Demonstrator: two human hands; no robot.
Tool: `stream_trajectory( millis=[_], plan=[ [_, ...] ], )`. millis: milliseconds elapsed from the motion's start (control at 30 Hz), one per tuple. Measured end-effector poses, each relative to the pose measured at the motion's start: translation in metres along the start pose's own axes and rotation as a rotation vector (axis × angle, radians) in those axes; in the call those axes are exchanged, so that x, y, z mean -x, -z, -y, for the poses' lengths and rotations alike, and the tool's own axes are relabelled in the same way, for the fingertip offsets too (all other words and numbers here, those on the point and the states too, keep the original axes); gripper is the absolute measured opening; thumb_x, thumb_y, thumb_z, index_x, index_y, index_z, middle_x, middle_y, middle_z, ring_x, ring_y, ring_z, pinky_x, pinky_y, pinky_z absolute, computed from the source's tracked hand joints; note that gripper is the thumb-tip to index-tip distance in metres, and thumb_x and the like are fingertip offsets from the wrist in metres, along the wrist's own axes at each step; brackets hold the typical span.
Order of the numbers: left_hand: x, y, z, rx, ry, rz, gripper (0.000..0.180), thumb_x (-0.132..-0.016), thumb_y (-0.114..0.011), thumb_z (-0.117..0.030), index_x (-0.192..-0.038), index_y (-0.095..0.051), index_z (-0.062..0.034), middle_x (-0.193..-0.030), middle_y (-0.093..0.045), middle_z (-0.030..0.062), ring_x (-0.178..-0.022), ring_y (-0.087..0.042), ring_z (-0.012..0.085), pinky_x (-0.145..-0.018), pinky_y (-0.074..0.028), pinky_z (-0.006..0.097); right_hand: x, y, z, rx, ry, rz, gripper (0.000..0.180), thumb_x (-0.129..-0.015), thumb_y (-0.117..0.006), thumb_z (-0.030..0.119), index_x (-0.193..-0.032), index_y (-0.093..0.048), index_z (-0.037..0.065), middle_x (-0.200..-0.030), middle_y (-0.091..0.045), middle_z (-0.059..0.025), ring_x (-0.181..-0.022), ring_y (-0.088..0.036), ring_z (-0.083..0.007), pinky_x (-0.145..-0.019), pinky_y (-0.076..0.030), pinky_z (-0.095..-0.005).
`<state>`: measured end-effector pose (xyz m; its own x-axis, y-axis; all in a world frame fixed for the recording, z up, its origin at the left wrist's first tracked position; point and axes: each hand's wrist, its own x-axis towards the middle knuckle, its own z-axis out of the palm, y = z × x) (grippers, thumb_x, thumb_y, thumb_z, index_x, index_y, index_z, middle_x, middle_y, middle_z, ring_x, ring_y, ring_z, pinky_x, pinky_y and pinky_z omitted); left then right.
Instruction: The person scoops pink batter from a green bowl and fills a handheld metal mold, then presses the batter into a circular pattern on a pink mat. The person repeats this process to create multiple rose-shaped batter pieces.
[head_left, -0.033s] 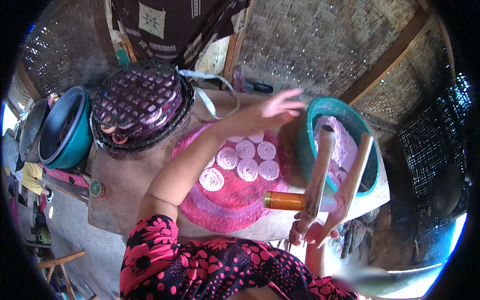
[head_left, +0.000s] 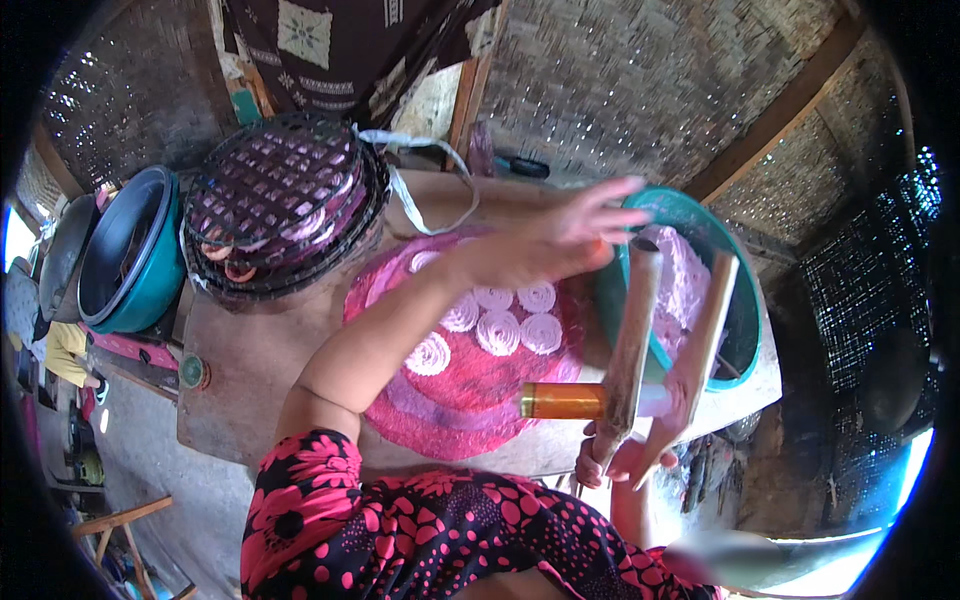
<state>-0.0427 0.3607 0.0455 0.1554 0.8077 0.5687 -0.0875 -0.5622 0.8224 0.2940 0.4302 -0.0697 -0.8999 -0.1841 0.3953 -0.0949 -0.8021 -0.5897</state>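
My left hand [head_left: 575,238] reaches over the work table toward the rim of a teal basin [head_left: 757,330], fingers stretched apart and slightly blurred, with nothing seen in them. Pale pink dough [head_left: 678,285] lies inside the basin. Low on the right, my right hand [head_left: 622,462] is closed round a wooden press [head_left: 628,350] with two long handles and a brass-coloured cylinder [head_left: 565,400]. Left of the cylinder, a round pink mat [head_left: 450,400] carries several pale pink dough spirals [head_left: 497,332]. My left forearm hides part of the mat.
A stack of dark woven trays [head_left: 275,185] with pink pieces stands at the back left, a white strap [head_left: 440,225] beside it. Further left is another teal tub [head_left: 140,300]. A small green-topped container [head_left: 193,373] sits near the table's left edge. Woven walls [head_left: 600,90] rise behind.
My left hand has moved right, closer to the teal basin. The press has shifted slightly left in view, still in my right hand.
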Motion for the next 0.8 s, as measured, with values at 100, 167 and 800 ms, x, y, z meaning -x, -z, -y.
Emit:
stream_trajectory(
  millis=[100, 167, 800],
  plan=[
    [-0.016, -0.06, -0.042, 0.198, -0.175, -0.176, 0.101, -0.088, -0.06, -0.064, -0.154, -0.01, -0.0072, -0.154, -0.027, 0.0246, -0.13, -0.043, 0.024, -0.107, -0.038, 0.04, -0.015, 0.003, -0.006, -0.087, -0.079, -0.013, 0.124, -0.064, -0.05, 0.085, -0.144, -0.029, -0.007, -0.107, -0.059, -0.0262, -0.095, -0.061, -0.0348, -0.083, -0.049, -0.0449],
    [-0.027, -0.07, -0.057, 0.468, -0.166, -0.266, 0.097, -0.089, -0.062, -0.06, -0.152, -0.014, -0.0038, -0.143, -0.041, 0.0206, -0.122, -0.048, 0.0206, -0.103, -0.04, 0.037, -0.028, 0.006, -0.004, -0.125, -0.137, -0.019, 0.128, -0.063, -0.046, 0.089, -0.145, -0.028, -0.007, -0.108, -0.059, -0.027, -0.096, -0.061, -0.0353, -0.083, -0.049, -0.0453],
    [0.142, 0.037, 0.146, 1.292, -0.421, -0.725, 0.054, -0.093, -0.053, -0.056, -0.103, -0.062, -0.0041, -0.098, -0.065, 0.0139, -0.097, -0.06, 0.0324, -0.093, -0.049, 0.041, -0.115, 0.047, 0.038, 0.606, -0.961, -0.755, 0.074, -0.093, -0.047, 0.066, -0.126, -0.046, -0.001, -0.091, -0.065, -0.0218, -0.072, -0.069, -0.0291, -0.06, -0.059, -0.0367]
  ],
)
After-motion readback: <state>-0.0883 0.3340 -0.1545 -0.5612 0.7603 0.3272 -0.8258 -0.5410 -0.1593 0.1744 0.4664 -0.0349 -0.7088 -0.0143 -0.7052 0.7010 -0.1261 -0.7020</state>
